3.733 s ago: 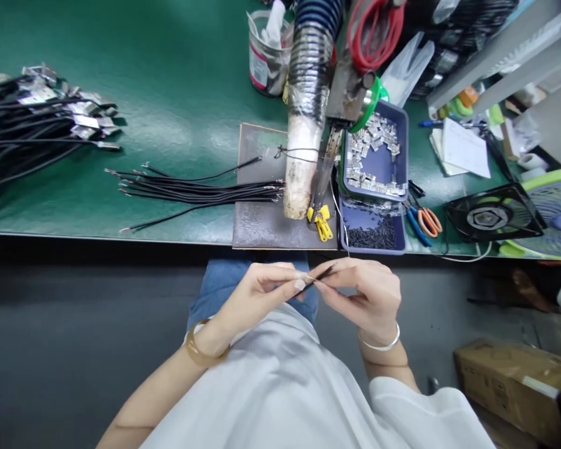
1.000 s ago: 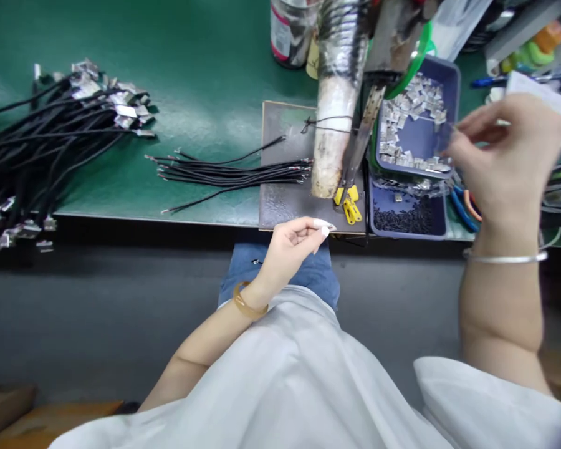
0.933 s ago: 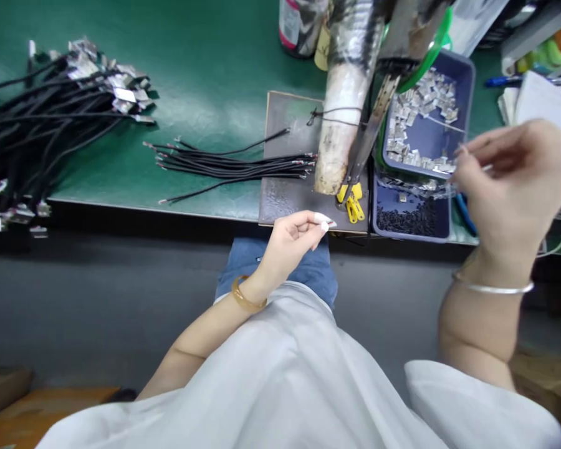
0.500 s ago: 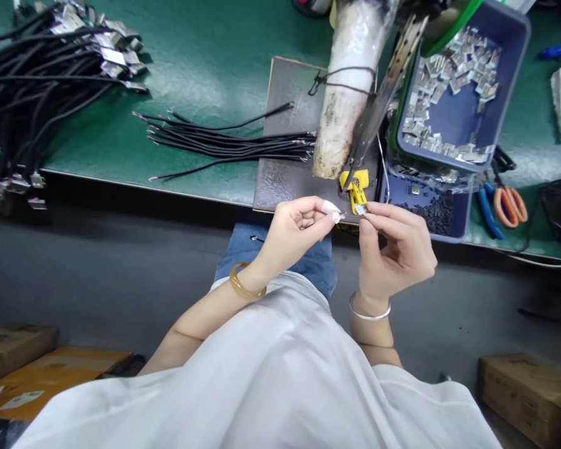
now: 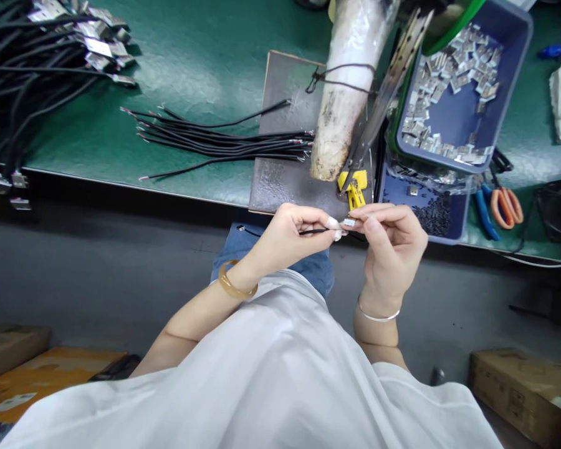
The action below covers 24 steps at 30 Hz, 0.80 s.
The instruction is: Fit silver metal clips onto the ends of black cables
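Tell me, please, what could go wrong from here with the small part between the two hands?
The right hand pinches a small metal part near the edge of the table, so it might slip and fall. The left hand holds a black cable and hides most of its end, so damage there might go unnoticed.

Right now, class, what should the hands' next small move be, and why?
Probably line up the small metal connector with the end of the black cable: the left hand pinches the cable near its tip, and the right hand holds the connector beside it. Whether they touch, I cannot tell.
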Tool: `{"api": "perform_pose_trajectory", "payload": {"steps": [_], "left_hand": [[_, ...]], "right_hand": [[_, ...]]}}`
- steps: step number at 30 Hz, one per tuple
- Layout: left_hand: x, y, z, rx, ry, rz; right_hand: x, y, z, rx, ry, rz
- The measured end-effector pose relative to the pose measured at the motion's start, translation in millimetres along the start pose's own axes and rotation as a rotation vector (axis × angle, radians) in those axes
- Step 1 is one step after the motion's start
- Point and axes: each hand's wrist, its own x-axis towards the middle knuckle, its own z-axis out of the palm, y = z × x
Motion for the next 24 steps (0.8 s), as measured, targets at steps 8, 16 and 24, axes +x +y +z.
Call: {"api": "perform_pose_trajectory", "payload": {"steps": [8,16,24], "left_hand": [[2.1,2.3,-2.6,0.0,0.058,0.028],[2.8,5.7,-3.5,-0.07,0.068,0.04],[3.6,5.2,-4.0,-0.04,0.124,0.035]], "right_hand": [[-3.7,-4.0,5.9,-0.191,0.208,-0.141],[-8.1,0.5,9.3,-0.369,0.108,-0.377],[-6.2,1.2,8.4,-0.372,0.134,-0.289]]}}
